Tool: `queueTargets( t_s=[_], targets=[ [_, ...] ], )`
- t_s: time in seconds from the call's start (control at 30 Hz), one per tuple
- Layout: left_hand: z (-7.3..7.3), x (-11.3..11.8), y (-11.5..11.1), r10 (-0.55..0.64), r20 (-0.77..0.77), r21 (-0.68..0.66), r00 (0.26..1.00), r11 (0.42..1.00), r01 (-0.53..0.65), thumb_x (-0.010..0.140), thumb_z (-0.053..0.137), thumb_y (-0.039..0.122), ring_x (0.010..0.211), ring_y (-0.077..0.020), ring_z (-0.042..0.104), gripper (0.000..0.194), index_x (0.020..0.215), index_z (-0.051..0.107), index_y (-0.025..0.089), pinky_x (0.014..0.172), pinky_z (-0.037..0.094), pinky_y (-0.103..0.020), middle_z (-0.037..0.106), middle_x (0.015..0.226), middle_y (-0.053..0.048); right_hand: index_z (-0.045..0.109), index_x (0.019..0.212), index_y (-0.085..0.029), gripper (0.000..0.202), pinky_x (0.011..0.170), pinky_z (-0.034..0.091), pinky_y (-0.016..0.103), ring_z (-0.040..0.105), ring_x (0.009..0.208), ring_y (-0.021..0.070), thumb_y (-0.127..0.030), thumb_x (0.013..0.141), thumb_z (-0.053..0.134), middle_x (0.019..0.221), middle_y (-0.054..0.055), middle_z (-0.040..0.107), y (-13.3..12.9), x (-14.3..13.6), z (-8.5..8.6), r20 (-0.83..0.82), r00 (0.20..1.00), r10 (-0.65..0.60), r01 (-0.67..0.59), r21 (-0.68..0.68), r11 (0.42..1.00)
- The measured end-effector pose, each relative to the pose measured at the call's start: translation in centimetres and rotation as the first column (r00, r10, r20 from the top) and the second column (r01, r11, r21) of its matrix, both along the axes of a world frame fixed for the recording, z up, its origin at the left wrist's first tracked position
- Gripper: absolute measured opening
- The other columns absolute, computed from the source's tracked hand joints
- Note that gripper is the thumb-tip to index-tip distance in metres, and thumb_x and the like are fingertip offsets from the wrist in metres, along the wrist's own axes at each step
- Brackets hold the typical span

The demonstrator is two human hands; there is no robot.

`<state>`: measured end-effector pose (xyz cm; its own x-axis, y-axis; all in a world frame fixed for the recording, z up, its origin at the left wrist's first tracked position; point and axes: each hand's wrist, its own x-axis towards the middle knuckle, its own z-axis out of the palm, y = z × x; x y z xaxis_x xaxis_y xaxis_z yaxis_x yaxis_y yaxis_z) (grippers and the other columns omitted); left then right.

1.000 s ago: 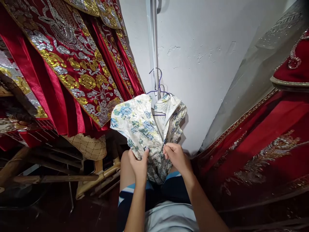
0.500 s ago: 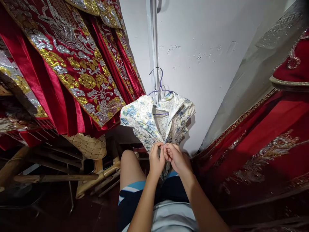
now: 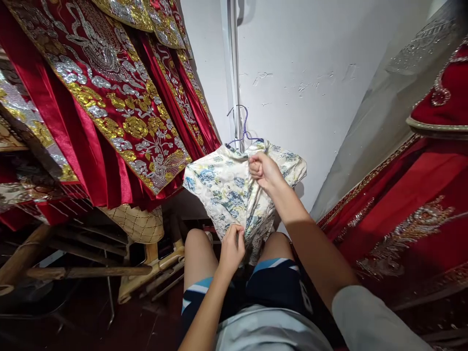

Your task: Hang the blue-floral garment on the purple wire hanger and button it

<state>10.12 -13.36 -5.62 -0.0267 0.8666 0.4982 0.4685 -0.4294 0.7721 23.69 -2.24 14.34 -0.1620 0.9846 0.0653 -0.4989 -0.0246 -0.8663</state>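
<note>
A white dress [image 3: 226, 190] with a blue and yellow floral print hangs in front of me on a purple wire hanger [image 3: 245, 127]. Its front is closed along a straight zipper line [image 3: 247, 207] running down from the collar. My right hand [image 3: 266, 171] is closed at the top of that line, just below the neckline, in a pinch on the zipper pull; the pull itself is hidden by the fingers. Lower down, my left hand [image 3: 233, 246] pinches the fabric beside the zipper line. The dress's lower part falls between my knees.
Red garments with gold and silver sequins [image 3: 135, 126] hang at the left. Below them stands a bamboo frame [image 3: 91, 272]. A beaded red dress [image 3: 402, 214] and sheer white fabric [image 3: 351, 141] are at the right. A metal pole [image 3: 230, 63] runs along the white wall [image 3: 292, 53].
My right hand has moved up from beside my left hand to the neckline. The dress front, open in a V before, has closed. My left hand stays low, shifted slightly down and left.
</note>
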Motion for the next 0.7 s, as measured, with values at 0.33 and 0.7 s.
queueTargets(
  t_s=[0.33,0.7],
  targets=[
    [9.7,-1.4,5.3,0.001,0.014,0.318,1.0,0.948,-0.005,0.096,0.052,0.028,0.091,-0.0205,0.064,0.021,0.112,0.064,0.021,0.084,0.047,-0.031,0.069,0.1,-0.007,0.054,0.058,-0.017,0.026,0.033,0.02,0.013,0.038,0.031,0.0038,-0.022,0.084,0.051,0.037,-0.004,0.048,-1.9,-0.8,-0.9,0.226,0.966,-0.125,0.06,0.276,0.959],
    [19.9,-0.7,9.8,0.11,-0.259,0.569,0.96,0.82,0.06,0.095,0.056,0.024,0.084,-0.017,0.059,0.012,0.092,0.065,0.016,0.079,0.045,-0.03,0.066,0.088,-0.004,0.052,0.055,-0.02,0.027,0.04,0.027,0.019,0.037,0.034,0.0069,-0.026,0.082,0.05,0.037,-0.006,0.046,0.5,-1.3,-5.4,0.345,0.885,-0.314,0.184,0.36,0.915]
  ],
)
